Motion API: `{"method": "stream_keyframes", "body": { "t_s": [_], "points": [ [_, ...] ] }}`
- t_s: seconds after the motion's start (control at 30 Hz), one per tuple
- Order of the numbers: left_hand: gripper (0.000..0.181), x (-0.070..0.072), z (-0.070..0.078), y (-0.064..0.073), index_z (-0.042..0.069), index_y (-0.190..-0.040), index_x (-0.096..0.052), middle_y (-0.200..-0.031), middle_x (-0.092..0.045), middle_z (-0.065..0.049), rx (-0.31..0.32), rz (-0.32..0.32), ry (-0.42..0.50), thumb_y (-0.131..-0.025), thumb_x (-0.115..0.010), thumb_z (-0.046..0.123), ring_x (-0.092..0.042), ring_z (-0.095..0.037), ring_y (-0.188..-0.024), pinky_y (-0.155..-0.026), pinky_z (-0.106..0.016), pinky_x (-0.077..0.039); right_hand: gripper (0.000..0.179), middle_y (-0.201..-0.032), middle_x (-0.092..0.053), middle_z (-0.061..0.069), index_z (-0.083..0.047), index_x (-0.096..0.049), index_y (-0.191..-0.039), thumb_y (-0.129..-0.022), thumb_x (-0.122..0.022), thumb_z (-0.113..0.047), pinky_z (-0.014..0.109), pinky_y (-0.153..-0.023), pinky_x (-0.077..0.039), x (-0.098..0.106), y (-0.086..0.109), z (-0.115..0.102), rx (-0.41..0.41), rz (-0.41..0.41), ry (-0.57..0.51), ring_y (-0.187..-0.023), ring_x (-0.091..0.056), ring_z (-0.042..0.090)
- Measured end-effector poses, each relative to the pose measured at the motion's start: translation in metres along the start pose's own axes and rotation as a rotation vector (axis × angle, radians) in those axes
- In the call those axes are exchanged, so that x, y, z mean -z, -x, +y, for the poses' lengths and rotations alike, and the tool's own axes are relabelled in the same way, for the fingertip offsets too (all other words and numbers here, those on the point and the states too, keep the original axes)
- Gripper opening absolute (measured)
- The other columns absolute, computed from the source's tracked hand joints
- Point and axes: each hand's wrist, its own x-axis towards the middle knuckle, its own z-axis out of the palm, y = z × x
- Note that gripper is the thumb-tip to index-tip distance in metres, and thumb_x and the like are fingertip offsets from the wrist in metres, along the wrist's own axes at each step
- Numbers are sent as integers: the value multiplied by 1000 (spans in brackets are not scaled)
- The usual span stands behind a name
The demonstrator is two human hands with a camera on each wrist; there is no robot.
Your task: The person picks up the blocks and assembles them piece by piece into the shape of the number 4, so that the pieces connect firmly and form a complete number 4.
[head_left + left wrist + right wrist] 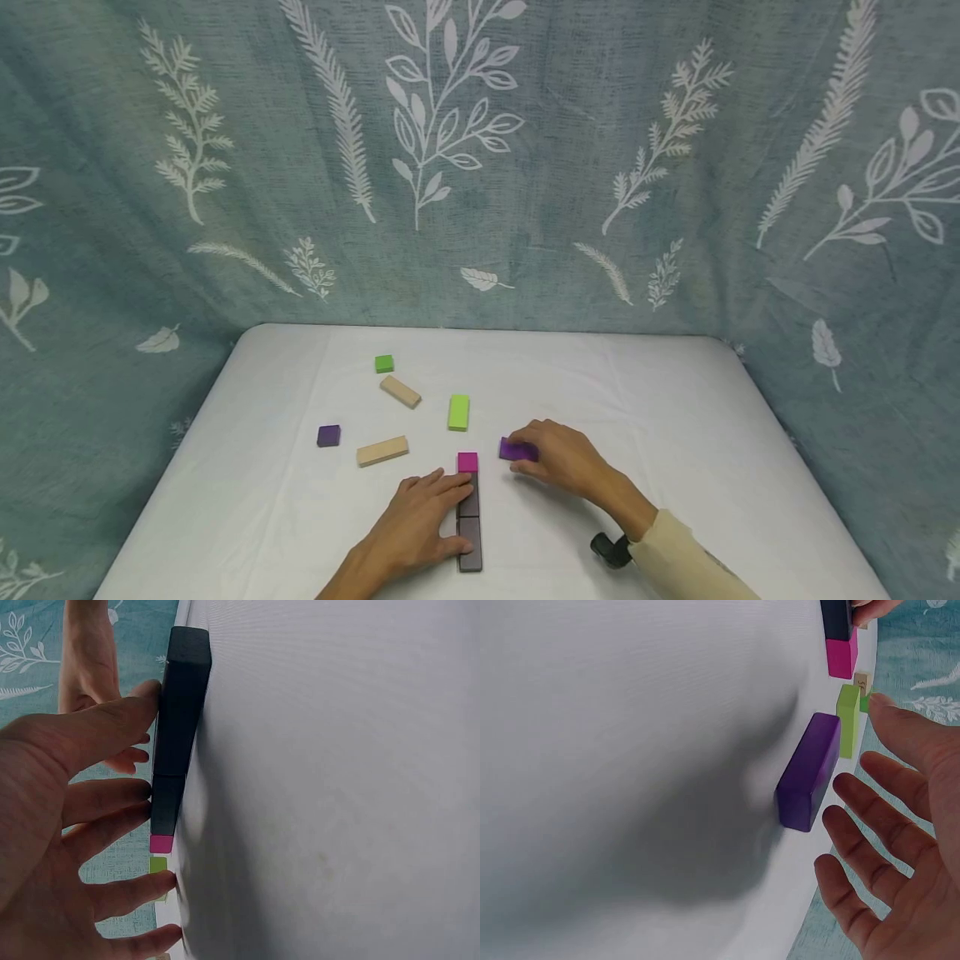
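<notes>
On white cloth (645, 375): left hand (423, 521), fingers spread, touching two dark grey blocks (470, 528) set end to end; right hand (562, 454), fingers parted near purple block (808, 772), contact unclear.

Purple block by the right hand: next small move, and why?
I'd probably close the right hand on the purple block: in its wrist view the fingers are spread close to the block, with no visible grip. The left hand is resting on the dark blocks, so they look steadied.
</notes>
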Motion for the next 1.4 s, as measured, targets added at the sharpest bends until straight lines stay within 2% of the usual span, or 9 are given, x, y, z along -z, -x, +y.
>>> {"method": "stream_keyframes", "body": {
  "t_s": [0.23,0.43,0.63,0.8,1.0,1.4],
  "points": [
    [69,0,0,0,13,-138,-63,-148,-54,-1,3,-11,-3,-83,-80,50,-48,-37,-136,-102,-57,-39,38,-110,-70,-3,-16,-74,-119,-87,-80,-36,37,-81,-54,0,6,5,-25,1,4,-99,-64,14],
    [74,2,2,0,13,-144,-57,-153,-49,-3,-3,-1,-9,-84,-79,49,-48,-36,-136,-102,-56,-39,38,-113,-71,-3,-16,-73,-120,-88,-79,-35,40,-84,-55,1,11,8,-13,22,-2,-103,-65,17],
    [87,1,1,0,12,-152,-47,-160,-39,-3,-13,28,-71,-83,-74,58,-49,-27,-134,-97,-50,-41,39,-115,-71,-2,-16,-73,-121,-88,-78,-37,42,-86,-55,1,14,10,-17,36,-10,-106,-66,19],
    [96,-1,1,-2,14,-156,-41,-162,-35,-3,4,6,-103,-81,-70,67,-48,-24,-133,-98,-49,-39,39,-116,-70,-3,-16,-72,-121,-89,-78,-38,42,-88,-55,0,16,12,-17,52,-18,-107,-65,19],
    [99,-3,1,-4,16,-158,-37,-163,-33,-3,28,-28,-107,-81,-66,72,-46,-25,-132,-100,-52,-37,44,-118,-68,-3,-15,-71,-123,-88,-79,-38,44,-89,-54,-2,18,14,-25,72,-19,-110,-64,19],
    [101,-9,2,-8,17,-157,-39,-163,-34,-1,32,-29,-151,-79,-64,76,-44,-24,-131,-98,-51,-37,53,-120,-67,0,-12,-67,-129,-87,-79,-41,45,-88,-54,-7,20,21,-86,48,-24,-110,-63,21]
  ]
}}
